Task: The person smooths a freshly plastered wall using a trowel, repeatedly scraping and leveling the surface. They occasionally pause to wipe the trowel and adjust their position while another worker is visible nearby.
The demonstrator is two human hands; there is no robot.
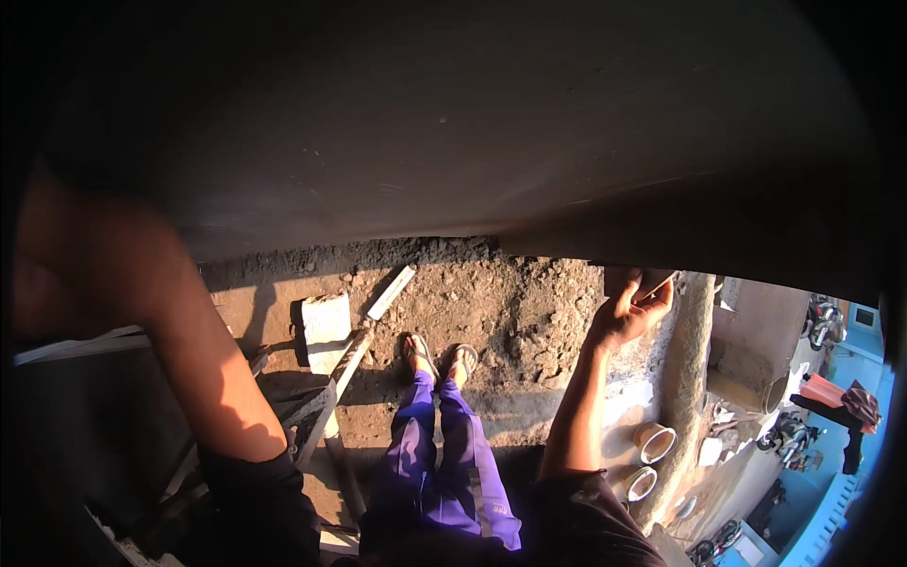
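Observation:
A large dark, smooth panel [425,142] fills the upper part of the view, its lower edge above the ground. At its lower right edge, my right hand [639,310] pinches a brown, flat-sided piece [619,279] between thumb and bent fingers. The panel hides part of this piece, and its kind is unclear. My left arm [203,350] is raised and bends toward the dark left rim. No left hand can be made out there.
I stand in flip-flops [463,361] on rubble-strewn earth. Wooden planks [340,378] and a pale slab [326,326] lie left of my feet. Right are a long trunk-like post [688,369], two round pipe ends [654,441], parked motorcycles [792,437] and a blue wall [864,340].

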